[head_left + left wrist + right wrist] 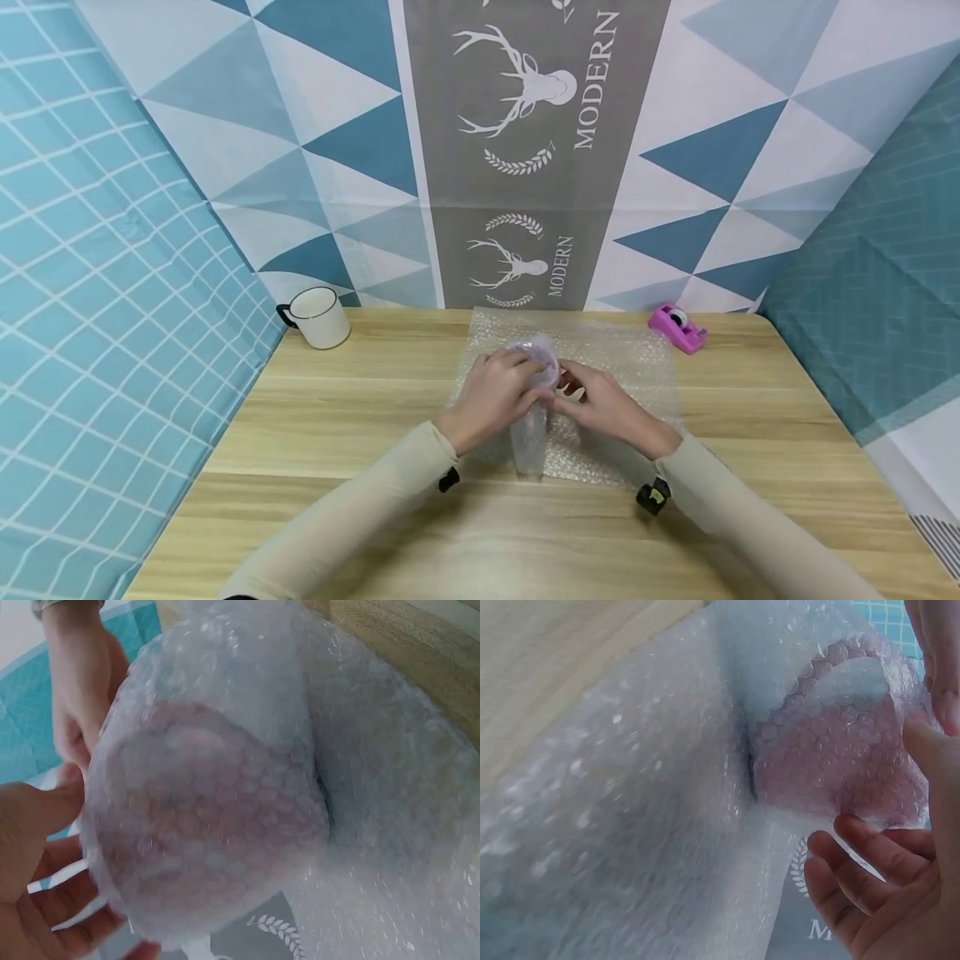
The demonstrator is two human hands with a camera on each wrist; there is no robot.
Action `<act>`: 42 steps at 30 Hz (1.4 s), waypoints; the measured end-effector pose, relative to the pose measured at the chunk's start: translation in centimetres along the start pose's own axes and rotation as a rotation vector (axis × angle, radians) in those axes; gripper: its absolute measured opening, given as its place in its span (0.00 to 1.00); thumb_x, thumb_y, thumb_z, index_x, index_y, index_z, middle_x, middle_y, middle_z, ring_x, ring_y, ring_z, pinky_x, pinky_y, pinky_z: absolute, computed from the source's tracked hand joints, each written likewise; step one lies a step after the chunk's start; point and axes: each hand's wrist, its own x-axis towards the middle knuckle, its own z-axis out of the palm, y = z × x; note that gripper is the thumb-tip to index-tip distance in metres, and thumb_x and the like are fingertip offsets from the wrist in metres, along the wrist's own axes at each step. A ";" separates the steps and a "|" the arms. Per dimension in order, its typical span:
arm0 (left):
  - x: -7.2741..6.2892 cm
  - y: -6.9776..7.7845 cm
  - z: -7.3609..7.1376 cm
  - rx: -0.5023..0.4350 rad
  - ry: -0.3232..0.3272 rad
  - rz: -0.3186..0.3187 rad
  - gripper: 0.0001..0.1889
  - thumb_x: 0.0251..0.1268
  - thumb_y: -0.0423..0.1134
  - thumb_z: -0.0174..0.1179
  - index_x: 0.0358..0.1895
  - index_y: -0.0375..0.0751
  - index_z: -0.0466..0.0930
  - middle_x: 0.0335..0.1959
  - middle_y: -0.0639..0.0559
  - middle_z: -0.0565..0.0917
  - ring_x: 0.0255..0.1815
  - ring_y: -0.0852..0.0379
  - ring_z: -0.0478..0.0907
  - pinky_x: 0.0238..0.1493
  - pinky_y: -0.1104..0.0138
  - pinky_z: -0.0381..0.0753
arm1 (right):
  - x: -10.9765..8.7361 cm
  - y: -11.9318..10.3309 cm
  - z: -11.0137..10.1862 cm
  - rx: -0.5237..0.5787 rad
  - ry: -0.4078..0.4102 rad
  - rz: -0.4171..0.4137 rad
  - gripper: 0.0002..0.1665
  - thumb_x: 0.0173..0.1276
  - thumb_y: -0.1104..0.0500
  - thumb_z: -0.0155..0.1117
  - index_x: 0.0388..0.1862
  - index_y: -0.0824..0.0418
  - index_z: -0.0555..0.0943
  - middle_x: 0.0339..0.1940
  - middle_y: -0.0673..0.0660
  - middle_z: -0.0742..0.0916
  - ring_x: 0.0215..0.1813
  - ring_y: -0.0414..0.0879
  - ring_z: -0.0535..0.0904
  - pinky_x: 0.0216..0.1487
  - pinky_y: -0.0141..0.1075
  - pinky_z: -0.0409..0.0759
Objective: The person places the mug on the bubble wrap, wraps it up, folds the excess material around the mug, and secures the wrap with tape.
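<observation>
A pink, round-rimmed, cup-like thing (832,757) shows blurred through a layer of bubble wrap (210,667); its exact kind is hidden. In the head view this bundle (550,375) stands over the bubble wrap sheet, a loose flap hanging towards the person. My left hand (495,387) grips the bundle's left side, fingers laid over its top. From the right, my right hand (603,404) holds its edge between thumb and curled fingers. The two thumbs come close together at the near side. In the right wrist view, the fingertips (847,825) touch the wrap's lower edge.
The flat bubble wrap sheet (630,367) spreads to the right on the wooden table (337,425). At the back left stands a white mug (324,321) with a black handle. A pink tape dispenser (677,327) sits at the back right. Patterned cloth hangs behind.
</observation>
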 end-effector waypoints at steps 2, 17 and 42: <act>0.0 -0.6 -0.1 -0.047 0.006 0.036 0.18 0.70 0.53 0.65 0.53 0.45 0.87 0.52 0.49 0.89 0.54 0.50 0.85 0.55 0.55 0.86 | -0.5 0.2 -0.3 0.007 -0.022 0.034 0.37 0.71 0.44 0.69 0.73 0.59 0.73 0.49 0.57 0.89 0.48 0.48 0.86 0.45 0.38 0.88; -2.7 -3.7 0.4 -0.041 0.101 0.282 0.16 0.66 0.43 0.70 0.54 0.41 0.87 0.50 0.49 0.87 0.56 0.50 0.81 0.67 0.58 0.78 | -5.3 4.2 -3.7 -0.036 0.086 0.104 0.32 0.73 0.56 0.68 0.68 0.72 0.72 0.51 0.70 0.87 0.50 0.60 0.86 0.46 0.47 0.89; -1.1 -1.1 1.3 0.027 0.017 0.029 0.14 0.71 0.51 0.64 0.45 0.45 0.87 0.45 0.51 0.89 0.52 0.51 0.83 0.59 0.55 0.78 | -7.6 6.5 -6.7 -0.099 0.105 0.209 0.26 0.76 0.59 0.64 0.66 0.74 0.74 0.52 0.71 0.86 0.50 0.63 0.86 0.46 0.52 0.89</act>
